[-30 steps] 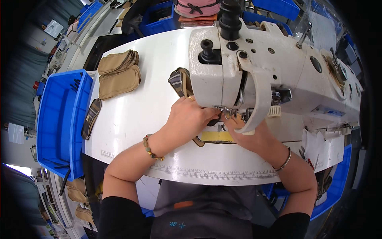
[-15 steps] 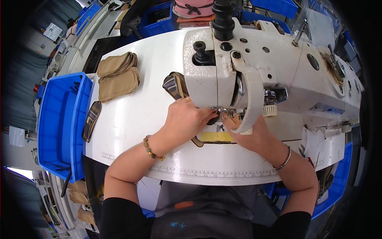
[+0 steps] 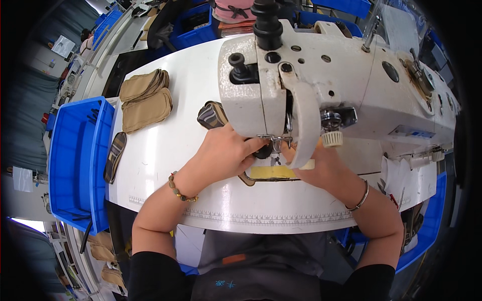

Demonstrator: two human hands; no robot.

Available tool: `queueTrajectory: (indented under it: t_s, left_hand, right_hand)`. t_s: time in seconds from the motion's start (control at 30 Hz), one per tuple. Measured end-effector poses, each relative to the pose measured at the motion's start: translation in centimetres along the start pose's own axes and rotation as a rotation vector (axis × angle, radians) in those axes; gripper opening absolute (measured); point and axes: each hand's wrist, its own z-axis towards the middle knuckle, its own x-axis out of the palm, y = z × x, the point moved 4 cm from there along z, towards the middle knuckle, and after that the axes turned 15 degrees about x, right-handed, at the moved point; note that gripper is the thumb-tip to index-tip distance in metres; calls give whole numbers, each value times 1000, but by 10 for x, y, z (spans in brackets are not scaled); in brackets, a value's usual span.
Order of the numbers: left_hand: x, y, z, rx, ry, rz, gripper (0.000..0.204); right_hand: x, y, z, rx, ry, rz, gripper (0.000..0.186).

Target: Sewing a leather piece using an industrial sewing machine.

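At the presser foot [image 3: 275, 143] of a white sewing machine [image 3: 288, 75], both my hands are on the work. My left hand [image 3: 218, 153] is closed, its fingertips pinching a dark rounded edge [image 3: 263, 151] beside the foot. Behind that hand, the end of a striped fabric piece [image 3: 212, 115] with tan trim sticks out, and a tan strip [image 3: 246, 179] shows below it; the hand covers what lies between. My right hand [image 3: 324, 163] is curled on the other side of the foot. The machine's white guard hides part of its fingers, and what they grip is hidden.
Stacked tan fabric pieces [image 3: 145, 100] lie at the far left of the white table [image 3: 165, 165]. Another striped piece [image 3: 115, 156] rests on its left edge, beside a blue bin [image 3: 75, 165]. Small scissors [image 3: 391, 198] lie at right, near another blue bin [image 3: 427, 233].
The view has shifted slightly, so the machine appears farther left. My left index finger is straighter toward the foot. The striped end has come a little nearer me.
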Motion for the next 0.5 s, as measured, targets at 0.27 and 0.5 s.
queueTrajectory:
  t_s: [0.27, 0.5]
  left_hand:
    - [-2, 1, 6, 11, -124, -26, 41]
    - [-9, -7, 4, 65, -224, 10, 36]
  right_hand:
    - [10, 26, 4, 229, -39, 335, 32]
    - [6, 43, -1, -391, -57, -492, 32]
